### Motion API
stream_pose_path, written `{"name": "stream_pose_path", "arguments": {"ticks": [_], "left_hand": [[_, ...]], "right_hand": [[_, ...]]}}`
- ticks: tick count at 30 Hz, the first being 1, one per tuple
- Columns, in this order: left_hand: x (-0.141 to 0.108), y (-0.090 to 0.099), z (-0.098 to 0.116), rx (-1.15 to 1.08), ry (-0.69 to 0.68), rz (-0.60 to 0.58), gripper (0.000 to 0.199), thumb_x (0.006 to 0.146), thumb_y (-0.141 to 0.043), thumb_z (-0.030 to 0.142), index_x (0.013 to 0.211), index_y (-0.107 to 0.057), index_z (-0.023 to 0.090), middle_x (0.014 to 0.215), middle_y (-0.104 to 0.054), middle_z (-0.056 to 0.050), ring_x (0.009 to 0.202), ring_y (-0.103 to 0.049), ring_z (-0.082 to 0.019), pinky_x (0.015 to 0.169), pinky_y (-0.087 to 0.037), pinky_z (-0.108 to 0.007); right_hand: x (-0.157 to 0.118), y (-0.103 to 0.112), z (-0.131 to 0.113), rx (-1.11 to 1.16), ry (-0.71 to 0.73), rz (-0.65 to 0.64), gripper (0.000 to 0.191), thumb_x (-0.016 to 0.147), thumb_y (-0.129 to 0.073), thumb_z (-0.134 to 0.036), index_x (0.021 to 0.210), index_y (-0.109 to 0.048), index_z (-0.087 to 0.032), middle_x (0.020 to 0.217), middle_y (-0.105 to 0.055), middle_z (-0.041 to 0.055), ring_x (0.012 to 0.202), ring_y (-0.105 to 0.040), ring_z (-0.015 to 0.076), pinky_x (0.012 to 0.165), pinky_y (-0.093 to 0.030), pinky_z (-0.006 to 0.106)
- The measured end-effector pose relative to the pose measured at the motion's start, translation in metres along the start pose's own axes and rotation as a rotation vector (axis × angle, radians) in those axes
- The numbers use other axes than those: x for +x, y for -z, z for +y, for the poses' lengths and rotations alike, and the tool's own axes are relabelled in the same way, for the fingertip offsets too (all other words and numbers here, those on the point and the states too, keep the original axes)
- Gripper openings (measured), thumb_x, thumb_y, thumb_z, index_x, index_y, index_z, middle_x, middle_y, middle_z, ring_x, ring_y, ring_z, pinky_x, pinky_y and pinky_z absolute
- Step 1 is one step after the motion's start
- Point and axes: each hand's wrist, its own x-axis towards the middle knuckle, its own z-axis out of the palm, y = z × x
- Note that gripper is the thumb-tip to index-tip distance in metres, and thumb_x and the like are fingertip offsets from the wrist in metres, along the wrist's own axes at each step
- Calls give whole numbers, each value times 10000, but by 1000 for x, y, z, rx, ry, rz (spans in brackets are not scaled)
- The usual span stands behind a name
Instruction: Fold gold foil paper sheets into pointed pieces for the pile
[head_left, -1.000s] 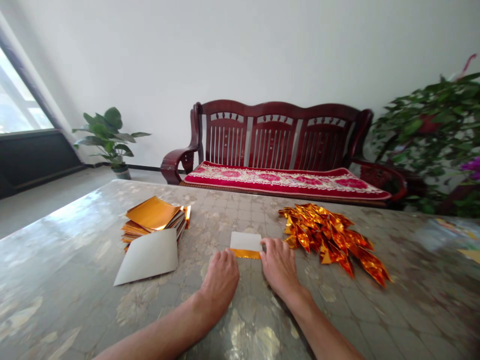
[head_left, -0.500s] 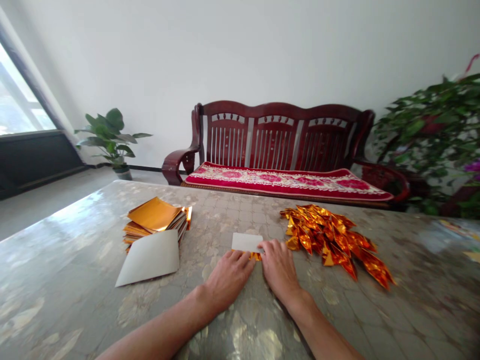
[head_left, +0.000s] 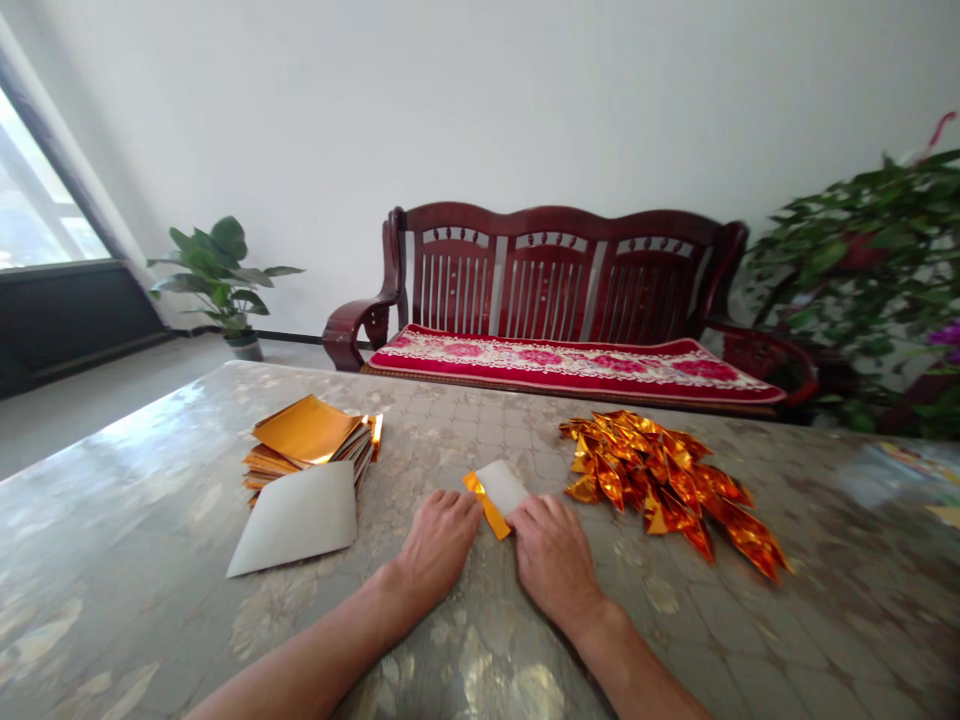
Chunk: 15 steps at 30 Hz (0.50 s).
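— Right hand (head_left: 555, 555)?
— Fingers curled, touching sheet (head_left: 502, 487); I can't tell whether pinched.
— Left hand (head_left: 441, 540)?
— Curled at its gold strip (head_left: 488, 508); grip unclear to me.
— Sheet?
— On table (head_left: 487, 630), between and beyond hands.

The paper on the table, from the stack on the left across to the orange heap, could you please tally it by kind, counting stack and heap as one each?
Stack of foil sheets: 1
Pale sheet before the stack: 1
Small sheet with an orange band: 1
Heap of orange foil pieces: 1
Total: 4
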Motion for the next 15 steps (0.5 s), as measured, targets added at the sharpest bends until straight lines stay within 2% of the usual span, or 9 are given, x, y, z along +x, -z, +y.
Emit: {"name": "stream_pose_path", "arguments": {"ticks": [7, 12, 15], "left_hand": [[3, 3, 2, -66, 136, 78, 115, 950, -490, 236, 917, -595, 204, 935, -670, -34, 912, -608, -221, 813, -412, -359], [0, 9, 8, -90, 156, 122, 230, 889, -568, 440, 888, -576, 209, 902, -657, -37, 898, -592, -248, 843, -395, -396], [-1, 9, 12, -118, 163, 147, 284, 799, -654, 457, 896, -563, 207, 896, -654, -36, 903, -588, -255, 911, -374, -427]], "right_hand": [[-3, -4, -4, 179, 106, 12, 187, 874, -558, -98, 818, -670, -238, 834, -626, 11, 844, -516, 186, 761, -345, 309], [2, -8, 6, 226, -21, 93, 244, 893, -516, -72, 969, -687, -228, 923, -652, 23, 914, -528, 186, 827, -378, 296], [4, -7, 10, 192, -23, 79, 275, 890, -522, -68, 1047, -678, -232, 1018, -660, 28, 967, -516, 197, 862, -377, 310]]}}
